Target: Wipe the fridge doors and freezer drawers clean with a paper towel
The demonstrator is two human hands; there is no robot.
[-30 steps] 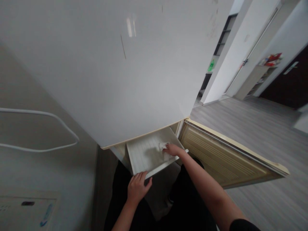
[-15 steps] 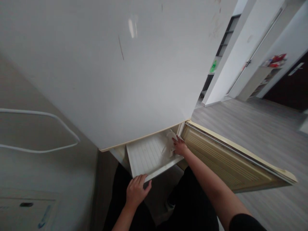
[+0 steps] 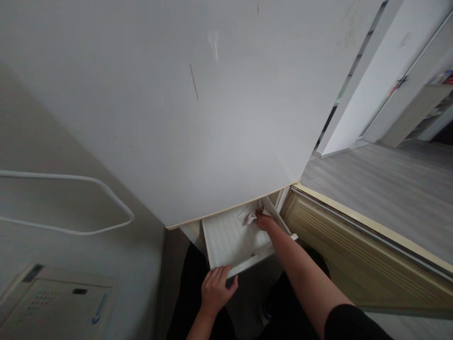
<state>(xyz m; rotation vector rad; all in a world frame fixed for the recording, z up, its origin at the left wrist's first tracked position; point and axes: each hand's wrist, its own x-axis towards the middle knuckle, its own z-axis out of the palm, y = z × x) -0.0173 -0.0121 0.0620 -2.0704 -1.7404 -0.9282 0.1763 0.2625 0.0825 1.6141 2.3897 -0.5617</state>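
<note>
A shallow white drawer point(image 3: 230, 238) with a ribbed floor is pulled out below the white cabinet panel. My left hand point(image 3: 216, 289) grips its front edge near the left corner, fingers over the rim and thumb below. Inside the drawer, towards the back right, my right hand point(image 3: 264, 220) presses a crumpled white cloth or paper wipe point(image 3: 250, 218) against the floor. My fingertips are partly hidden by the hand and the wipe.
An open yellowish door point(image 3: 354, 245) with ribbed lining stands to the right of the drawer. The large white panel point(image 3: 212, 132) overhangs it. On the left wall are a white cable point(image 3: 120, 203) and a pale box cover point(image 3: 60, 302). Grey wood floor point(image 3: 382, 184) lies beyond.
My right hand has moved with the wipe from the drawer's right side in towards the back. The drawer looks further out. My left hand stays on the front edge; the view has shifted.
</note>
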